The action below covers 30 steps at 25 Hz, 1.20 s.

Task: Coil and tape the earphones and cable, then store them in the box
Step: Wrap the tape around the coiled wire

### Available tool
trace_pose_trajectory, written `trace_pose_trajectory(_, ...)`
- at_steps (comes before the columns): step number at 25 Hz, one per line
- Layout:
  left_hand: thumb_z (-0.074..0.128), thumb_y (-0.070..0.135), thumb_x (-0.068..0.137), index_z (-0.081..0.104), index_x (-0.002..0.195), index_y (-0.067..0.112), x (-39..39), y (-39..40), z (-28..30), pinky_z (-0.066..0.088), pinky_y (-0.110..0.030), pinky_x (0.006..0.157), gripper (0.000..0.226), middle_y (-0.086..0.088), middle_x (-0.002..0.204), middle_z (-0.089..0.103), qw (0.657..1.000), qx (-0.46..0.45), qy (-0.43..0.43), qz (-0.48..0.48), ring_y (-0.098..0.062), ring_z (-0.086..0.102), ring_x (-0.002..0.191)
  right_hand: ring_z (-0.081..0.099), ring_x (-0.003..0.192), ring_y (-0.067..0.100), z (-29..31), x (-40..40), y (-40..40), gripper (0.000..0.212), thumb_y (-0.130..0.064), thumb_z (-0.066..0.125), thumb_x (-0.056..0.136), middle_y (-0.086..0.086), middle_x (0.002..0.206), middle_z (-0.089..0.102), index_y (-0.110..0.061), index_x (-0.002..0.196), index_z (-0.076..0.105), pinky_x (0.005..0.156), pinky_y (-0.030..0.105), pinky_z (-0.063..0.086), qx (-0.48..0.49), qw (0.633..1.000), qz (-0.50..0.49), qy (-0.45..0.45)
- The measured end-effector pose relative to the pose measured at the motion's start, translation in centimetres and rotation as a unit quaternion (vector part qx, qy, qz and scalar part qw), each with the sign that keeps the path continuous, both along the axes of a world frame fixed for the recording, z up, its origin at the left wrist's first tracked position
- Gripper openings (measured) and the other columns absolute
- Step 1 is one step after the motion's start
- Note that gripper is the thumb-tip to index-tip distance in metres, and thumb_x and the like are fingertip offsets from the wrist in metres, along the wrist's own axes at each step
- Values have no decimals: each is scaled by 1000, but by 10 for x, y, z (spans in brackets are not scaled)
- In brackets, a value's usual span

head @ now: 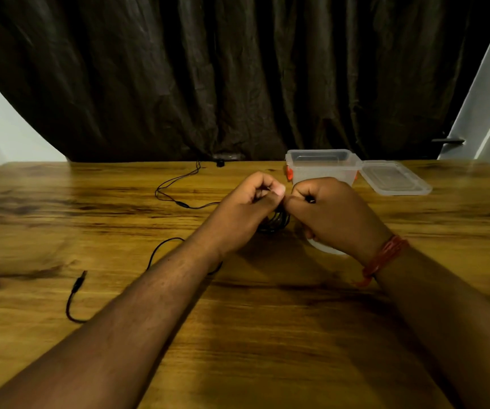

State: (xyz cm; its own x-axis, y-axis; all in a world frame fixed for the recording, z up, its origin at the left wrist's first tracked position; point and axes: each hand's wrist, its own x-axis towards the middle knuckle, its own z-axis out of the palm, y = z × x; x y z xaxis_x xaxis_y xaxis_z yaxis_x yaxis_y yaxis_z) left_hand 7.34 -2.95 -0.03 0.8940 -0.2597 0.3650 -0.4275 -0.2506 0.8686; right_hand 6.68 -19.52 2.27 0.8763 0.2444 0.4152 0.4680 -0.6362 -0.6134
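A: What does the head view show at the wooden table?

B: A person's two hands meet above the middle of it. The left hand is curled, thumb pressed against the fingers, pinching the top of a black coil of cable that hangs just below and between both hands. The right hand is also curled, gripping the same bundle from the other side; a red thread band circles that wrist.

A: And the loose end?

B: Thin black cable trails from the hands to the left and back toward the table's far edge. A second length loops out from under the left forearm and ends in a plug lying on the wood, near the left edge.

A: Where is the box?

B: A clear plastic box with orange clips stands open just behind the right hand, its lid lying flat beside it to the right. A white object under the right hand is too hidden to identify. A dark curtain hangs behind.
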Motion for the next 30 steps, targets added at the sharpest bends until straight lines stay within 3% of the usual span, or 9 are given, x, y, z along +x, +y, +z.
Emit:
trace_pose_trajectory(2, 52, 31, 95, 59, 88, 34, 2, 1, 0, 41, -31, 69, 10, 7, 83, 56, 1000, -4, -9, 0, -7, 49, 73, 51, 47, 9, -1, 1, 0, 38, -31, 61, 89, 5, 50, 56, -9, 59, 56, 52, 30, 42, -14, 1000, 4, -2)
trace_pose_trajectory(5, 52, 30, 94, 58, 82, 38, 3, 2, 1, 40, -28, 66, 16, 18, 76, 55, 1000, -6, -11, 12, -4, 48, 69, 52, 44, 7, -1, 2, 0, 38, -36, 62, 91, 1, 48, 56, -12, 62, 58, 47, 26, 42, -4, 1000, 5, 13)
trace_pose_trajectory(8, 50, 34, 91, 57, 80, 39, 4, 2, 1, 38, -32, 65, 14, 16, 74, 54, 1000, -11, 2, 27, -7, 45, 68, 56, 47, 12, 5, 1, -2, 39, -41, 69, 85, 7, 55, 61, -4, 75, 63, 46, 21, 45, 89, 992, 40, 81)
trace_pose_trajectory(11, 49, 38, 91, 57, 80, 39, 2, 1, 1, 35, -35, 67, 14, 7, 75, 53, 1000, -12, 11, 25, -12, 44, 70, 59, 61, 20, 8, 1, -5, 53, -44, 72, 70, 9, 66, 60, 7, 79, 60, 57, 28, 50, 210, 964, 95, 132)
trace_pose_trajectory(15, 48, 38, 95, 56, 84, 35, 1, 0, 4, 36, -36, 69, 14, 2, 80, 53, 1000, -15, 3, 19, -12, 44, 72, 57, 66, 15, 5, 6, -6, 23, -22, 71, 79, 8, 72, 59, -4, 78, 57, 56, 25, 48, 358, 891, 149, 236)
trace_pose_trajectory(17, 46, 32, 101, 55, 88, 29, 1, 1, 5, 36, -35, 69, 16, 1, 82, 50, 1000, -5, -4, 26, -13, 42, 73, 55, 61, 12, 6, 8, -11, 21, -21, 69, 82, 3, 67, 57, -10, 72, 55, 51, 23, 47, 350, 887, 151, 261)
trace_pose_trajectory(21, 46, 29, 101, 54, 90, 24, 2, 4, 2, 34, -37, 65, 15, -1, 78, 47, 1000, 1, -7, 24, -17, 39, 70, 55, 53, 15, 9, 6, -13, 27, -22, 70, 84, 5, 58, 55, -8, 68, 53, 47, 24, 47, 227, 940, 133, 218)
trace_pose_trajectory(27, 44, 26, 103, 55, 91, 21, 0, 2, 1, 36, -35, 68, 18, 2, 76, 47, 999, -13, 37, 17, -7, 40, 65, 62, 63, 20, 11, 9, -16, 16, -9, 70, 78, 12, 67, 62, -3, 84, 56, 59, 29, 56, 288, 927, 154, 185)
trace_pose_trajectory(30, 37, 24, 105, 56, 104, 8, -7, -3, 3, 39, -23, 66, 25, 2, 79, 48, 998, -19, 66, -2, 0, 41, 59, 62, 64, 16, 11, 10, -16, 14, -2, 65, 86, 14, 73, 62, 3, 98, 61, 59, 25, 57, 287, 933, 128, 172)
